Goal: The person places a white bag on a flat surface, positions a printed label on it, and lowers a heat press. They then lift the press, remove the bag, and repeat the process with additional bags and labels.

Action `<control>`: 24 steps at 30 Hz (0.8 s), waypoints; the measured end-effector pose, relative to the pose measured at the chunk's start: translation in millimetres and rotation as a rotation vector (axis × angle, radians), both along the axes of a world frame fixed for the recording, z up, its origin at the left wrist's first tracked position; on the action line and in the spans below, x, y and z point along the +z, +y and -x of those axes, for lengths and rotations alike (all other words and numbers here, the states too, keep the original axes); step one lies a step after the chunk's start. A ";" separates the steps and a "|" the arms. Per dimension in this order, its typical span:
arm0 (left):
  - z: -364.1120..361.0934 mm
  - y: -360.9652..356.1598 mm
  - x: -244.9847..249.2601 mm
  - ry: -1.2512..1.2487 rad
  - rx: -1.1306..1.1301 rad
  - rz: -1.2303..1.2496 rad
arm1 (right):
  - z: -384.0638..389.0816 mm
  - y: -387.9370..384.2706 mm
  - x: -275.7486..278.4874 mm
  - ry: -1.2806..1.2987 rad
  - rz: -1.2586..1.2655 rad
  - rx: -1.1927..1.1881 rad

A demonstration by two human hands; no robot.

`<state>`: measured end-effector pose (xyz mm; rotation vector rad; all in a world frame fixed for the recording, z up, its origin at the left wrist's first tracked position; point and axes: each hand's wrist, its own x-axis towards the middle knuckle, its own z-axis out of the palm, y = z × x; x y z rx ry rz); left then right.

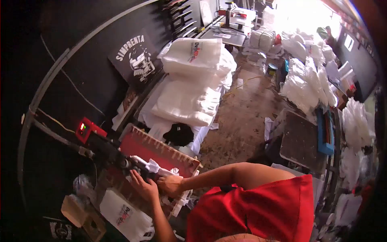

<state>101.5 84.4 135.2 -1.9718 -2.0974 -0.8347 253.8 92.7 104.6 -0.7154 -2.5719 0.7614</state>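
My left hand (143,184) lies with fingers stretched out over a dark machine part (128,162). Close to its right, my right hand (170,184) has its fingers curled against something dark; what they hold, if anything, is hidden. White crumpled strips of cloth or plastic (152,166) lie just beyond both hands. Beneath is a red-topped board (151,149) with a pale notched edge. A red control box (89,130) with a lit display sits at the machine's far end.
Stacks of white bags (187,99), some printed, fill the bench ahead, with a black cloth (178,134) in front. A printed white bag (125,215) and an open cardboard box (82,218) are at lower left. A dark-topped table (304,139) and plastic-wrapped bundles (304,84) stand right.
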 end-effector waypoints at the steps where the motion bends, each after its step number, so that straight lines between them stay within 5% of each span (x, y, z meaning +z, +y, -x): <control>1: 0.8 0.2 -1.7 0.013 -0.004 -0.022 | -0.6 -1.2 0.1 0.004 -0.005 -0.018; 6: -9.7 -9.5 10.4 0.002 0.033 -0.208 | -1.1 -2.9 -6.2 0.209 -0.069 -0.056; 10: -9.1 -9.1 2.6 -0.032 0.046 -0.326 | 11.1 3.2 -29.4 0.054 -0.109 0.003; 13: 0.3 -3.3 -1.7 0.139 -0.021 0.026 | -4.5 -6.1 -0.4 0.096 -0.029 -0.057; 24: 2.2 8.3 -16.0 0.013 -0.046 -0.030 | 3.8 1.7 -18.8 0.134 -0.014 -0.095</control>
